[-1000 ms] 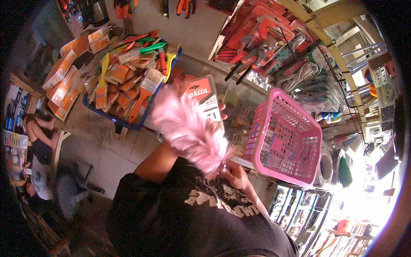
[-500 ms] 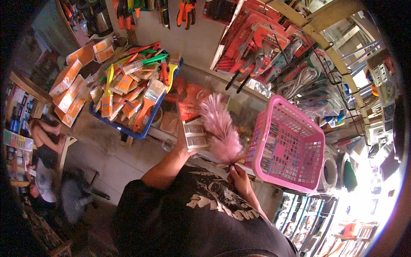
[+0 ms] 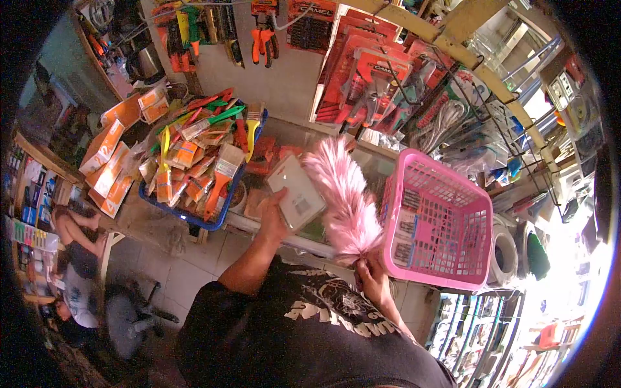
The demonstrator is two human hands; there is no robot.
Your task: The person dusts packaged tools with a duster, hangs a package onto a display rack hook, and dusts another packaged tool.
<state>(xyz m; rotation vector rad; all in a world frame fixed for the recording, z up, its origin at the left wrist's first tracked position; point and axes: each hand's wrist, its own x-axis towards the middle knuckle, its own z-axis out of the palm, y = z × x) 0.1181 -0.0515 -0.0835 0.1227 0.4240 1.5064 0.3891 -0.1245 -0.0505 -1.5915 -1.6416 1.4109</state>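
Observation:
My left hand (image 3: 274,218) grips the lower left edge of a flat, pale-backed pack (image 3: 297,194), its thumb lying on the face. A pink feather duster (image 3: 343,194) stands upright just right of the pack, its plumes close to the pack's edge. The fingers of my right hand (image 3: 373,278) are wrapped round the duster's base, hiding most of the handle. To the right of the duster is a pink plastic basket (image 3: 436,270) with several small packets (image 3: 406,226) showing at its left side.
A blue tray (image 3: 218,223) heaped with paintbrushes (image 3: 226,165) lies at the left, beside orange-and-white boxes (image 3: 107,161). Carded tools (image 3: 372,81) hang above the glass counter, with wire hooks (image 3: 479,103) projecting at the right. Another person (image 3: 81,265) sits at the far left.
The pack has turned over, from a red Makita-printed face to its pale back. The duster has swung slightly and stays in my right hand. The whole view has shifted a little.

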